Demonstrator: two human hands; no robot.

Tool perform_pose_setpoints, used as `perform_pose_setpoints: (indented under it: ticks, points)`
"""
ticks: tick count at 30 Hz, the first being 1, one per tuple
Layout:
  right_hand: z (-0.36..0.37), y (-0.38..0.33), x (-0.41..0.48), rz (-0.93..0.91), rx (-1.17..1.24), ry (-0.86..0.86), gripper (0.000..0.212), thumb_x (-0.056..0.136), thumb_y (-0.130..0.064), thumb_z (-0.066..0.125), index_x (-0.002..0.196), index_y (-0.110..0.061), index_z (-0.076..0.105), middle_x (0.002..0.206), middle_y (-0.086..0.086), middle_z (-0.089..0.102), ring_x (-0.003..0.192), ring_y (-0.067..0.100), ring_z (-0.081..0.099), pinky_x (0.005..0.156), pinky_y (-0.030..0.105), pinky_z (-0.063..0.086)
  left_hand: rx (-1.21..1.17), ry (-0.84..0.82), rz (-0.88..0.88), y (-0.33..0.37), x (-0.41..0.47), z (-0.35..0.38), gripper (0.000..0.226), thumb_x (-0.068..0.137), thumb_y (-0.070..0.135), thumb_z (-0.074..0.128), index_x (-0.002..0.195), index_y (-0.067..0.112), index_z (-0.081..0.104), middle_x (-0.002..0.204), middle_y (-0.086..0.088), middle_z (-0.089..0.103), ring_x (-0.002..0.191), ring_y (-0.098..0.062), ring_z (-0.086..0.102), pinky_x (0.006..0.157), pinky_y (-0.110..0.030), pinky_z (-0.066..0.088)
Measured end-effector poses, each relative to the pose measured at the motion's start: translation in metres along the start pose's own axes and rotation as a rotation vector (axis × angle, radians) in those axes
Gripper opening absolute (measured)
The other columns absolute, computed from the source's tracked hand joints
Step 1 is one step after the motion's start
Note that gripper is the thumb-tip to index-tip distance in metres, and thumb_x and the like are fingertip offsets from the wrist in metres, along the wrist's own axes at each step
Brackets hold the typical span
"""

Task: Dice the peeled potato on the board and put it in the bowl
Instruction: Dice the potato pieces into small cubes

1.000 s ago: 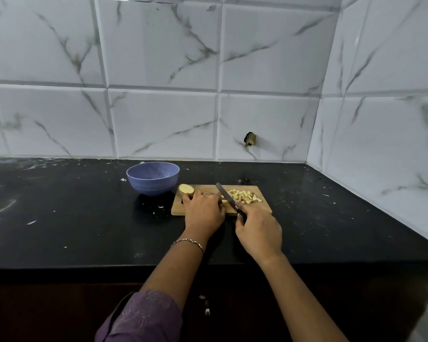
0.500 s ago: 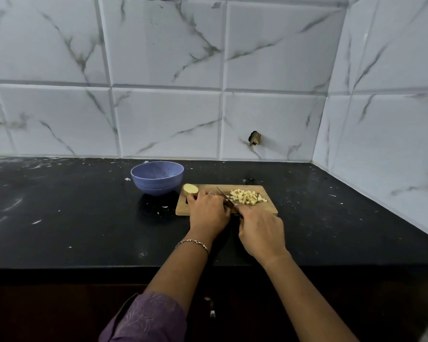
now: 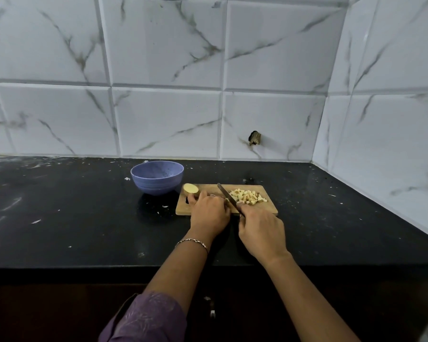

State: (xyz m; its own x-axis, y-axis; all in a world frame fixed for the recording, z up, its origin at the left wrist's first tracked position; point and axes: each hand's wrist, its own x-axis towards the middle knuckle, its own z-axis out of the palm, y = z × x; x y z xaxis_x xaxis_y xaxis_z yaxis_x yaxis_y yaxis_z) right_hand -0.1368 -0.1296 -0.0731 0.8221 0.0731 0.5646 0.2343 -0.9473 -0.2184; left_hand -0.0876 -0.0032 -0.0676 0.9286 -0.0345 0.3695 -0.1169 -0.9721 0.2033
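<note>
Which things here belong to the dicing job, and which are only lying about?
Job: knife, in right hand; left hand; potato half; diced pieces; board; bowl.
Lying about: white flecks on the counter; dark mark on the wall tile.

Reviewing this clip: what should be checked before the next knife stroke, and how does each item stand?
1. Right hand grips the knife by its handle: ok.
2. Left hand fingertips clear of the blade: cannot tell; the blade stands close beside its knuckles.
3. Piece under the left hand held steady: cannot tell; the hand hides it.
4. Board lies flat on the counter: ok.
5. Potato half sits at the board's far left corner, apart from the blade: ok.
6. Diced pile lies wholly on the board, and the bowl stands upright beside it: ok.
</note>
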Motion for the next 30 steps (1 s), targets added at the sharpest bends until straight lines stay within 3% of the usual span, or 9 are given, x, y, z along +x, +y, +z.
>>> perform_pose_setpoints:
  ticks: [11, 15, 18, 22, 30]
  points:
    - [0.003, -0.0029, 0.004, 0.003, -0.089, -0.019, 0.027, 0.098, -0.018, 0.05, 0.12, -0.028, 0.061, 0.097, -0.006, 0.068, 0.084, 0.014, 0.065, 0.067, 0.03, 0.053, 0.025, 0.0, 0.008, 0.0008, 0.0015, 0.001, 0.032, 0.099, 0.035, 0.042, 0.115, 0.026, 0.069, 0.116, 0.002, 0.066, 0.123, -0.02, 0.042, 0.11, -0.052, 0.019]
    - [0.0029, -0.0012, 0.0018, 0.032, -0.04, 0.022, 0.037, 0.099, -0.022, 0.051, 0.133, -0.032, 0.056, 0.092, -0.007, 0.065, 0.08, 0.013, 0.063, 0.064, 0.029, 0.052, 0.002, 0.006, 0.003, 0.0008, 0.0002, 0.0002, 0.032, 0.099, 0.035, 0.043, 0.119, 0.028, 0.067, 0.119, 0.002, 0.065, 0.125, -0.02, 0.042, 0.11, -0.053, 0.018]
    - [-0.0004, 0.0006, -0.0001, 0.061, 0.047, 0.052, 0.034, 0.099, -0.026, 0.053, 0.132, -0.032, 0.058, 0.094, -0.009, 0.067, 0.084, 0.01, 0.063, 0.068, 0.027, 0.051, -0.064, 0.062, -0.045, -0.0005, 0.0003, -0.002, 0.033, 0.097, 0.034, 0.049, 0.126, 0.029, 0.062, 0.124, 0.001, 0.063, 0.125, -0.021, 0.044, 0.107, -0.047, 0.021]
    - [-0.0032, 0.0009, -0.0022, 0.054, 0.083, 0.054, 0.035, 0.099, -0.028, 0.054, 0.134, -0.033, 0.057, 0.099, -0.011, 0.068, 0.088, 0.007, 0.063, 0.071, 0.023, 0.048, -0.165, 0.125, -0.159, -0.0059, 0.0049, -0.0016, 0.028, 0.094, 0.029, 0.057, 0.121, 0.025, 0.067, 0.123, 0.0, 0.064, 0.12, -0.019, 0.051, 0.109, -0.042, 0.025]
    - [-0.0008, 0.0015, -0.0011, 0.027, 0.102, 0.023, 0.032, 0.097, -0.026, 0.057, 0.127, -0.034, 0.062, 0.094, -0.011, 0.068, 0.082, 0.007, 0.064, 0.067, 0.024, 0.048, -0.118, 0.072, -0.049, -0.0024, 0.0056, 0.0009, 0.024, 0.095, 0.03, 0.051, 0.107, 0.027, 0.072, 0.109, 0.004, 0.068, 0.118, -0.019, 0.049, 0.102, -0.045, 0.025]
